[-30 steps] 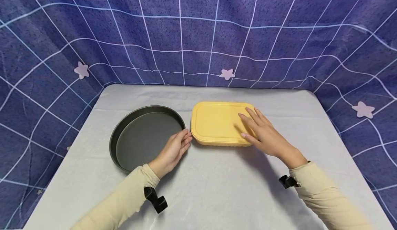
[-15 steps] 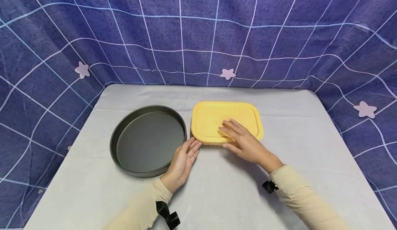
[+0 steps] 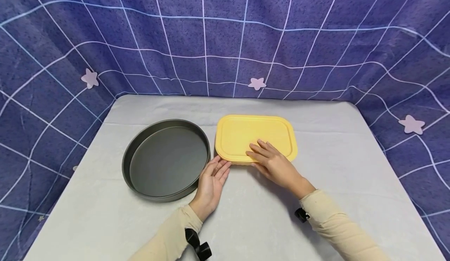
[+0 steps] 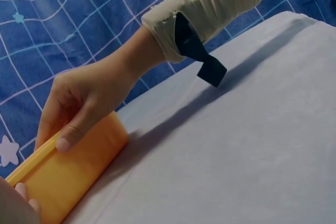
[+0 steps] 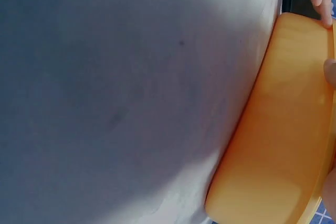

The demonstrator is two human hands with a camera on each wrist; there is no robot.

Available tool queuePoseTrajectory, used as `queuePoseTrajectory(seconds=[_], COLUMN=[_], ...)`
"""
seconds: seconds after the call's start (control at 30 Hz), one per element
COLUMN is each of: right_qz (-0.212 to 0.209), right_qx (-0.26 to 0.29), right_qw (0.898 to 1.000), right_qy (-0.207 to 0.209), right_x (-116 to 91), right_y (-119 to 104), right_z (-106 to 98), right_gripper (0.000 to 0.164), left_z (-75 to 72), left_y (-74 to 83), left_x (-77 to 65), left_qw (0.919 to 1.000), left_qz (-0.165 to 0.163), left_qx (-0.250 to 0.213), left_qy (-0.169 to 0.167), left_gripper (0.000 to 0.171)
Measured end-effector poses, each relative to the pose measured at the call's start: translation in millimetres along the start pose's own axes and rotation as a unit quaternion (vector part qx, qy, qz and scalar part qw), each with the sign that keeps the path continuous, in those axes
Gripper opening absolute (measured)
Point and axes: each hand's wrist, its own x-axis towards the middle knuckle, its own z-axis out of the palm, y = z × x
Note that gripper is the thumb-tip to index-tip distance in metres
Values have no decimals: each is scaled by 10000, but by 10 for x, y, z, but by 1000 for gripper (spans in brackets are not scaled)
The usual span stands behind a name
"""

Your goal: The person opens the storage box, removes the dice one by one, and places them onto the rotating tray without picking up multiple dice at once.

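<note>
A yellow rectangular food container (image 3: 235,134) with a flat yellow lid stands on the table. My right hand (image 3: 277,169) spans its front edge. The fingers lie over the lid, and in the left wrist view the right thumb (image 4: 68,139) is set against the front rim. Palm turned up, my left hand (image 3: 209,188) touches the front left corner near the lid's rim with fairly straight fingers. Only some left fingertips (image 4: 26,196) show in the left wrist view. What is inside the container is hidden.
A round dark cake pan (image 3: 168,163) stands on the left, close beside my left hand. Pale cloth covers the table (image 3: 260,222). A blue curtain (image 3: 225,38) with white grid lines and stars surrounds the back and sides.
My right hand has moved left and down from the lid's right end onto its front edge. My left hand has slid right and nearer along the container's corner. The container looks unmoved.
</note>
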Motion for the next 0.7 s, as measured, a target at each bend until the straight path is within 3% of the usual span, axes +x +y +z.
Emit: queuePoseTrajectory(seconds=[0.27, 0.7], right_qz=[-96, 205], right_qx=[139, 709], right_qw=[9996, 9969], right_qy=[241, 287], right_x=[-3, 29], right_y=[-1, -18], right_z=[13, -23], right_gripper=[39, 32], left_z=[7, 53], left_y=[2, -4], left_x=[4, 27], left_qw=[9999, 9996], left_qz=[-17, 56], left_qx=[-73, 30], left_qy=[75, 264], left_gripper=[49, 45])
